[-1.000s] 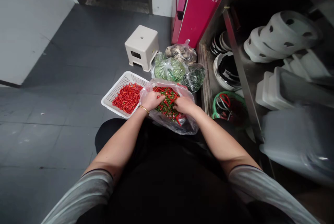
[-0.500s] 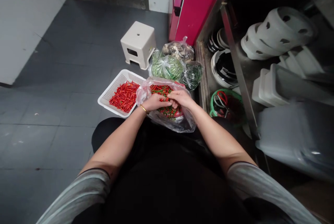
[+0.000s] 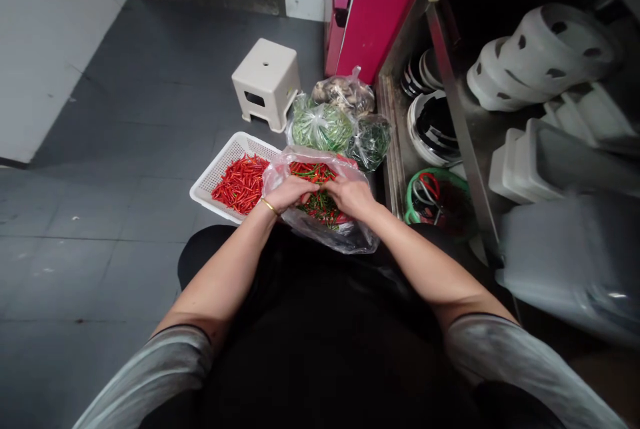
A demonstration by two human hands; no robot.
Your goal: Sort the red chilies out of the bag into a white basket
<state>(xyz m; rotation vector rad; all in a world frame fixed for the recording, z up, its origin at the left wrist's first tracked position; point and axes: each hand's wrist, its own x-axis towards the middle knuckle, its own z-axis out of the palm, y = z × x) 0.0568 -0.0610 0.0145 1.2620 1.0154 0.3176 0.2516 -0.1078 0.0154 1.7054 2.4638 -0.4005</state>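
Note:
Over an open clear plastic bag of red chili peppers with green stems, my two hands meet at the fingertips. My left hand is closed, with red chili showing under its curled fingers; a gold bangle circles that wrist. My right hand pinches at the same spot, its thumb and forefinger against the left fingertips. The small piece between them is mostly hidden by the fingers. Left of the bag, touching it, a white perforated basket holds a heap of red chilies that show little green.
Behind the bag lie clear bags of green vegetables, dark greens and brownish pieces. A white stool stands beyond the basket. On the right, a metal shelf holds grey tubs; a green basket sits beneath.
Both hands have shifted slightly; the right hand's fingers have turned and curled inward, and the fingertips now meet a little higher over the bag. The view has moved slightly.

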